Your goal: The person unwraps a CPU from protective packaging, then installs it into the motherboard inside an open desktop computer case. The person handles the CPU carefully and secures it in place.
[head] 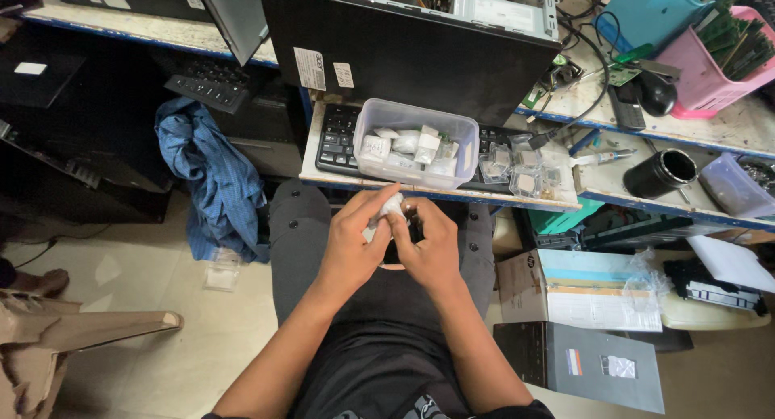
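My left hand [353, 243] and my right hand [430, 245] meet over my lap, just below the keyboard shelf. Between the fingertips of both is a small white crumpled wad [391, 208], like tissue or a wrapped packet. A small dark object shows between the palms, too hidden to identify. Right above the hands, a clear plastic tub [457, 138] holding several small white packets rests on a black keyboard [334, 140].
A black computer case [404, 52] lies open behind the tub. Small clear plastic cases [517, 167] sit at the shelf's right end. A blue cloth [214, 181] hangs at left. Cardboard boxes [577, 294] stand on the floor at right. Pink and blue baskets [710, 72] are top right.
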